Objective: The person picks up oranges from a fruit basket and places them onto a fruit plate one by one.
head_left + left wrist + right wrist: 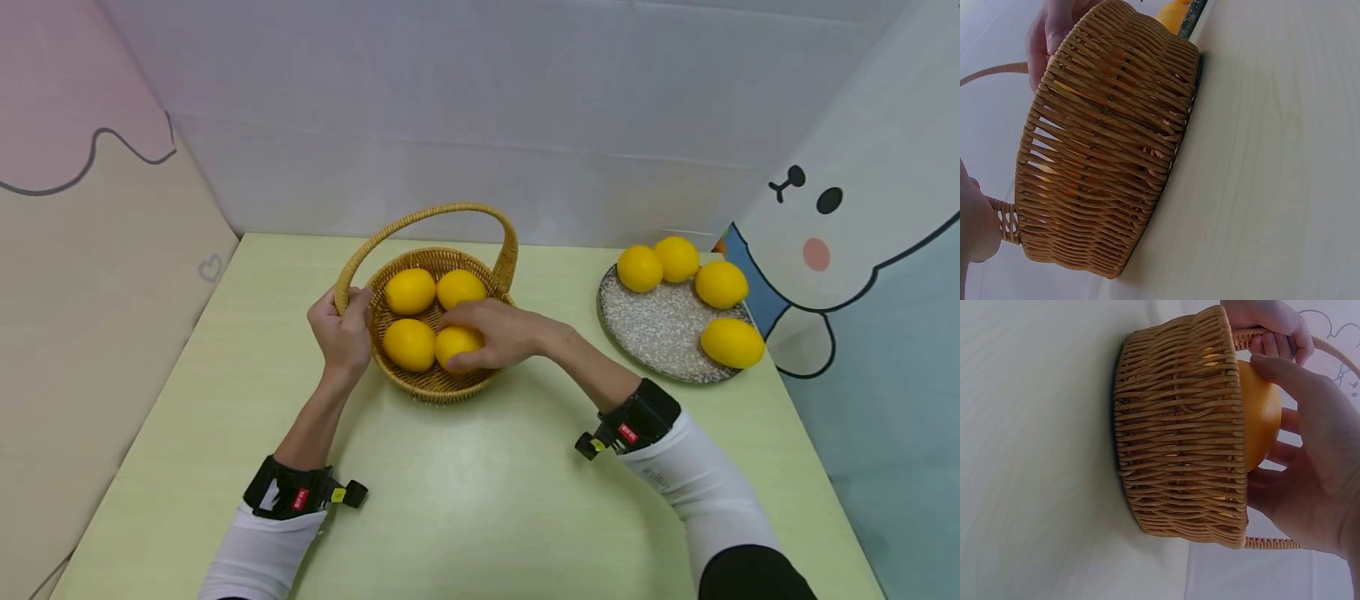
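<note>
A round wicker basket [438, 393] with a tall arched handle [420, 217] stands on the table. My left hand [343, 333] grips the handle low down, where it meets the left side of the rim. Over the front right of the basket, my right hand [498, 333] has its thumb and fingers curved around a yellow lemon [454, 343]. In the right wrist view that lemon [1261, 415] rises partly above the rim between thumb and fingers. Three other lemons lie in the basket: one at front left [409, 345] and two along the back. The woven side [1104, 144] fills much of the left wrist view.
A speckled grey plate [652, 325] with a dark rim sits at the table's back right. Several lemons rest along its back and right side, including one [732, 342] over the right edge. A pale wall [480, 125] stands right behind the table [465, 517].
</note>
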`<state>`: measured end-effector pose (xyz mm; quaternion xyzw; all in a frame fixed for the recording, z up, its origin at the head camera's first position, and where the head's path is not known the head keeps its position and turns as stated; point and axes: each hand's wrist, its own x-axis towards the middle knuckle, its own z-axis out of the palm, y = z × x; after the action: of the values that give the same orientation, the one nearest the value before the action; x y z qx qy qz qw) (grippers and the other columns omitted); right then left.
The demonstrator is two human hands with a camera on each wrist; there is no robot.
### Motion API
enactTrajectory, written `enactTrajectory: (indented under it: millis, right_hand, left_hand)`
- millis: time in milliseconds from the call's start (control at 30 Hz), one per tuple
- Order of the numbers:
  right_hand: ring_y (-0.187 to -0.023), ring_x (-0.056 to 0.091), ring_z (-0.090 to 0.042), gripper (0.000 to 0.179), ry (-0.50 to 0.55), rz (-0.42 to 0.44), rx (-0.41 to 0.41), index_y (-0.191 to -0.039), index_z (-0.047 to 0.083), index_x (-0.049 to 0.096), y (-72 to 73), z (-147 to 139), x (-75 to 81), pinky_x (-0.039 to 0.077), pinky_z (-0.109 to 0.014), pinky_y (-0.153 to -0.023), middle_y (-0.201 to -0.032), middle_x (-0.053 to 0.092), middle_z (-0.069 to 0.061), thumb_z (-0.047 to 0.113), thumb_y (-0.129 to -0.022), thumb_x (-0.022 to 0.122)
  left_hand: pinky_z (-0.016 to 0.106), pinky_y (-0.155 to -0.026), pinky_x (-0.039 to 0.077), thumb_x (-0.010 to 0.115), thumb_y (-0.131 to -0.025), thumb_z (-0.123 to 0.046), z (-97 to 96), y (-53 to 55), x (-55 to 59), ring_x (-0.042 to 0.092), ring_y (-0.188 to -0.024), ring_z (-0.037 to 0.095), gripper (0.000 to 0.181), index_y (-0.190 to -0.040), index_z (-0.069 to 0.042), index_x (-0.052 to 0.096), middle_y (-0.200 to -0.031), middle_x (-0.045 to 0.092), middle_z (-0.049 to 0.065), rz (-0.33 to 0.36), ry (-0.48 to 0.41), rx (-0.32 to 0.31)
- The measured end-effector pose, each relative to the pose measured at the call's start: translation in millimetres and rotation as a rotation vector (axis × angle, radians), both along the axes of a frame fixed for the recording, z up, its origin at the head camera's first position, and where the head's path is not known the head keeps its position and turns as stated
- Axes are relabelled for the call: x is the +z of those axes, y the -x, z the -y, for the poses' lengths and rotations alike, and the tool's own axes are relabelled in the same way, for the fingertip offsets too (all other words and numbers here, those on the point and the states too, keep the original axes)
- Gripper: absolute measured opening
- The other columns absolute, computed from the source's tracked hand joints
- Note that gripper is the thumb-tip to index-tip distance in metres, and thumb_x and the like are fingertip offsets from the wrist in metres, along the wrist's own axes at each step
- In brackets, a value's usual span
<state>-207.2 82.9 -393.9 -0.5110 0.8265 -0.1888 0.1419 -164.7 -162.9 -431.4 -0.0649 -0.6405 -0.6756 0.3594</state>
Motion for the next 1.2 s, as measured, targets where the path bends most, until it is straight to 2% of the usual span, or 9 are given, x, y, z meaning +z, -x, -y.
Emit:
enactTrajectory:
  millis: [167, 300, 467, 667, 900, 1067, 1200]
  right_hand:
    - [-0.120, 0.050, -0.013, 0.059, 0.115, -0.022, -0.034, -0.141, 0.011, 0.060, 0.3, -2.1, 1.7, 0.045, -0.039, -0.100, -0.137, 0.058, -0.001, 0.050, -0.097, 0.065]
    - [-0.124, 0.048, -0.012, 0.057, 0.229, -0.053, -0.057, -0.139, 0.011, 0.062, 0.4, -2.5, -0.2, 0.044, -0.039, -0.104, -0.137, 0.058, 0.000, 0.048, -0.095, 0.068]
    - [-0.124, 0.050, -0.014, 0.055, 0.419, -0.119, -0.048, -0.136, 0.008, 0.064, -0.1, -1.2, -4.4, 0.047, -0.038, -0.102, -0.134, 0.060, -0.004, 0.038, -0.091, 0.075]
    - [-0.123, 0.051, -0.015, 0.053, 0.584, -0.157, -0.034, -0.131, 0.003, 0.066, -0.7, 1.7, -7.4, 0.050, -0.036, -0.098, -0.132, 0.062, -0.007, 0.029, -0.087, 0.079]
    - [-0.120, 0.054, -0.017, 0.051, 0.653, -0.168, -0.024, -0.130, 0.004, 0.067, -1.3, -0.7, -6.3, 0.054, -0.037, -0.092, -0.131, 0.063, -0.007, 0.022, -0.084, 0.082]
    - [-0.122, 0.054, -0.018, 0.054, 0.650, -0.151, -0.069, -0.131, 0.004, 0.066, -2.8, -14.2, -6.0, 0.055, -0.038, -0.089, -0.133, 0.063, -0.009, 0.023, -0.084, 0.083]
    - [-0.123, 0.054, -0.021, 0.057, 0.657, -0.175, -0.116, -0.131, 0.000, 0.066, -3.4, -30.0, -5.5, 0.054, -0.042, -0.093, -0.133, 0.063, -0.011, 0.020, -0.081, 0.085]
  left_hand:
    - [0.021, -0.037, 0.019, 0.059, -0.093, 0.009, 1.1, 0.1, -0.2, 0.028, -0.041, 0.009, 0.034, -0.062, 0.007, 0.044, -0.048, 0.038, -0.007, 0.001, 0.003, 0.002]
    - [0.022, -0.036, 0.018, 0.057, -0.093, 0.012, 2.3, 1.0, -1.3, 0.027, -0.040, 0.009, 0.035, -0.061, 0.003, 0.044, -0.048, 0.038, -0.008, -0.007, 0.016, 0.004]
    - [0.022, -0.036, 0.018, 0.057, -0.094, 0.008, 4.0, 2.4, -3.3, 0.028, -0.040, 0.008, 0.037, -0.061, -0.005, 0.046, -0.048, 0.038, -0.009, -0.018, 0.025, -0.004]
    - [0.021, -0.037, 0.020, 0.059, -0.093, 0.008, 2.5, 0.4, -1.1, 0.028, -0.041, 0.009, 0.037, -0.061, -0.002, 0.045, -0.048, 0.039, -0.007, 0.002, 0.005, 0.008]
    - [0.020, -0.037, 0.020, 0.058, -0.092, 0.013, 1.3, 0.4, 0.0, 0.029, -0.041, 0.008, 0.034, -0.062, 0.005, 0.044, -0.048, 0.039, -0.008, -0.001, -0.003, 0.010]
    - [0.020, -0.038, 0.020, 0.058, -0.092, 0.013, 0.2, 0.9, -0.4, 0.030, -0.041, 0.008, 0.032, -0.063, 0.009, 0.045, -0.048, 0.039, -0.008, 0.003, -0.010, 0.004]
    - [0.020, -0.038, 0.020, 0.058, -0.093, 0.012, -0.1, 0.8, -0.5, 0.029, -0.041, 0.008, 0.033, -0.063, 0.009, 0.044, -0.049, 0.039, -0.007, 0.005, -0.006, 0.003]
